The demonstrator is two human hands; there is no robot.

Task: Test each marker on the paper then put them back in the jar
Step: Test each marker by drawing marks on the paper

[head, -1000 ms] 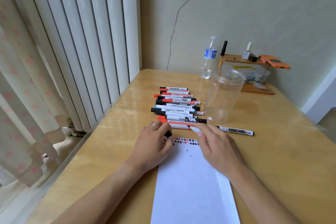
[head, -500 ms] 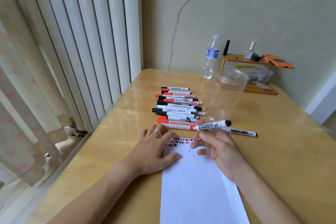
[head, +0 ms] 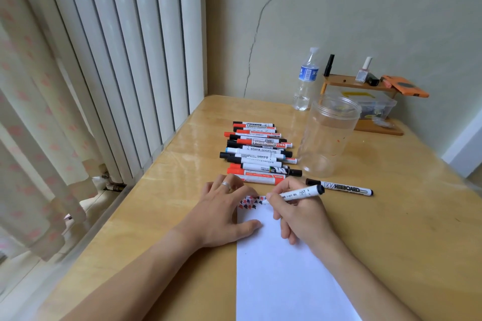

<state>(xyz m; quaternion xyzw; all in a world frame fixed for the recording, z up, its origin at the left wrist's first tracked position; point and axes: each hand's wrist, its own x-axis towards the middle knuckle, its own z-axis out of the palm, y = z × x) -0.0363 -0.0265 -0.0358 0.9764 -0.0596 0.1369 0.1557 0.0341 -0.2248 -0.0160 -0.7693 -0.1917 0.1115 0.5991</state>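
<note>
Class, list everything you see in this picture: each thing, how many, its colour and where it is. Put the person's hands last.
Table: one, light wood.
Paper: one, white, red and black marks at its far edge.
Markers: a row, over ten, red, black and blue caps, beyond the paper.
Lone marker: one, black, before the jar.
Jar: one, clear, empty.
Bottle: one, clear, blue label, by the wall.
Shelf: one, wooden, small items on it.
Left hand: flat on the paper.
Right hand: holds a marker to the paper.
</note>
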